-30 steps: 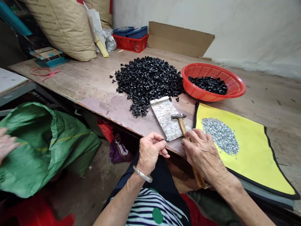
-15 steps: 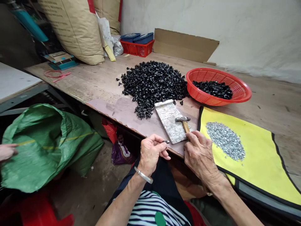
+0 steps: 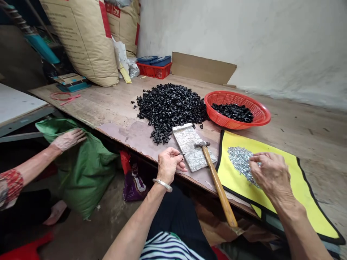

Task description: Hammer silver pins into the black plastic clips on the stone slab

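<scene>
Black plastic and bright metal are meeting in a tiny fitting [image 3: 182,154] that the person's left hand [image 3: 169,167] is pinching, with the thumb and fingertips closed on it. That hand is hovering just over the table [image 3: 81,103] edge, beside a speckled stone slab [image 3: 191,148], and a silver bangle [image 3: 162,185] is circling its wrist. The right hand [image 3: 268,172] is reaching over a yellow mat [image 3: 294,206], its fingers half open and curving down onto a heap of small silver parts [image 3: 240,162]. Whether it is gripping one of them I cannot tell, because the fingers are hiding the contact.

A wooden-handled hammer [image 3: 217,186] is lying between the hands, its steel head near the slab and its handle running out past the table edge. Farther off, a large heap of black plastic clips [image 3: 169,110] is spreading across the table, and a red plastic basket [image 3: 260,115] is holding a smaller batch of similar black pieces. Away to the left, a co-worker's hand [image 3: 69,140] is pressing on a green woven sack [image 3: 92,177].

The step in hand appears to be joining a small silver part to a black piece, with the slab and hammer serving for the tapping. The next move seems to call for a fine fingertip pick from the silver heap, then bringing that part to the pinched fitting.
</scene>
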### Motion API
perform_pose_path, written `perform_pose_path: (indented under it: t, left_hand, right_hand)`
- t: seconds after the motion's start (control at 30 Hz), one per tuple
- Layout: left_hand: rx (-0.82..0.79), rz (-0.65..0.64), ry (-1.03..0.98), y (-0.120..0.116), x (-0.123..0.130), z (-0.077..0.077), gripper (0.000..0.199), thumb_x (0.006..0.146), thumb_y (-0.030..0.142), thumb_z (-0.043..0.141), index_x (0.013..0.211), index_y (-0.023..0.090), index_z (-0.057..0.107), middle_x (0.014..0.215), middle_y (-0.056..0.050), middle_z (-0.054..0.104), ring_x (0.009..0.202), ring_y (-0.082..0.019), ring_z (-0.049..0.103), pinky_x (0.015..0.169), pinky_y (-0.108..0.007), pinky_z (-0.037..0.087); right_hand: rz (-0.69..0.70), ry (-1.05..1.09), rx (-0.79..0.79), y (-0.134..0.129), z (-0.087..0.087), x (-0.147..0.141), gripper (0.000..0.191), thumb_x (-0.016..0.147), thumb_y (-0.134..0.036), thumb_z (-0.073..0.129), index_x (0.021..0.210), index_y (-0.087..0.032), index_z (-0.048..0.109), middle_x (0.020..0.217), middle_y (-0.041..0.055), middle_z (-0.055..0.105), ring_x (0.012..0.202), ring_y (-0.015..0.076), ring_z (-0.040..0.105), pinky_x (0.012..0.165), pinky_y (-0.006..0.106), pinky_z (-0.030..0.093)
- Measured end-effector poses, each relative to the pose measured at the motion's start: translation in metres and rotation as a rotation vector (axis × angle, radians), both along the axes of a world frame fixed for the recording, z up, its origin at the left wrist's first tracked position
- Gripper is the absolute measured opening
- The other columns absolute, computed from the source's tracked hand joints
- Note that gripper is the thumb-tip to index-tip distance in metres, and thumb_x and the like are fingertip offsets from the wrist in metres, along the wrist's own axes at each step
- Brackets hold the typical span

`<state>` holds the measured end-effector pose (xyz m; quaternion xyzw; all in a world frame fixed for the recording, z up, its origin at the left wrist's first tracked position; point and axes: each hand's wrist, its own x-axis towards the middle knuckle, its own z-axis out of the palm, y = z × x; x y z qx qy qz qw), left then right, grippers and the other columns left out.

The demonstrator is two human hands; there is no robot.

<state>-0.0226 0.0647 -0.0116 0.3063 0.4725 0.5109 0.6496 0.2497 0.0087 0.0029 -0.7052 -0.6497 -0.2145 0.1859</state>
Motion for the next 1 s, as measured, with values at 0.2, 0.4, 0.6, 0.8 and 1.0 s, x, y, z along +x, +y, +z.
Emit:
perform_pose_path:
  t: [0.2,0.4,0.6,0.8,1.0]
  left_hand:
    - [-0.007,-0.051,0.091,0.011,0.004,-0.007,0.018,0.057,0.015,0.065,0.065,0.014,0.050,0.045,0.004,0.052,0.036,-0.012,0.054,0.035,-0.026,0.052]
    - [-0.033,-0.084,0.144,0.014,0.009,-0.015,0.017,0.060,0.016,0.064,0.067,0.015,0.048,0.043,0.004,0.053,0.034,-0.012,0.054,0.033,-0.023,0.049]
    - [-0.032,-0.064,0.147,0.014,0.010,-0.015,0.015,0.060,0.012,0.060,0.064,0.015,0.046,0.044,0.003,0.054,0.034,-0.012,0.054,0.033,-0.022,0.048]
    - [-0.049,-0.037,0.151,0.012,0.011,-0.016,0.012,0.060,0.008,0.055,0.062,0.015,0.046,0.042,0.004,0.053,0.033,-0.012,0.053,0.033,-0.024,0.049]
    - [-0.048,-0.048,0.169,0.011,0.012,-0.020,0.010,0.063,0.008,0.053,0.063,0.016,0.047,0.038,0.004,0.052,0.031,-0.013,0.052,0.033,-0.024,0.049]
  right_hand:
    - [-0.120,-0.120,-0.049,-0.018,0.008,-0.033,0.032,0.089,-0.034,0.043,0.063,-0.018,0.053,0.070,0.0118,0.060,0.061,0.0200,0.051,0.050,0.031,0.031]
    - [-0.086,-0.024,-0.436,-0.022,-0.005,-0.102,0.034,0.084,-0.048,0.052,0.068,-0.018,0.054,0.048,0.0040,0.054,0.045,0.0176,0.052,0.045,0.026,0.024]
    - [-0.123,0.869,-0.636,-0.006,0.000,-0.093,0.019,0.068,-0.028,0.058,0.056,-0.021,0.045,0.049,0.0012,0.052,0.046,0.0164,0.050,0.045,0.027,0.035]
    - [-0.036,2.028,-0.848,-0.012,0.004,-0.089,0.030,0.060,-0.032,0.072,0.080,-0.015,0.056,0.063,-0.0020,0.052,0.039,0.0025,0.029,0.032,0.014,0.023]
    - [-0.013,1.410,-0.603,-0.030,-0.005,-0.103,0.035,0.073,-0.054,0.060,0.072,-0.020,0.052,0.050,-0.0053,0.041,0.037,0.0072,0.032,0.032,0.019,0.027]
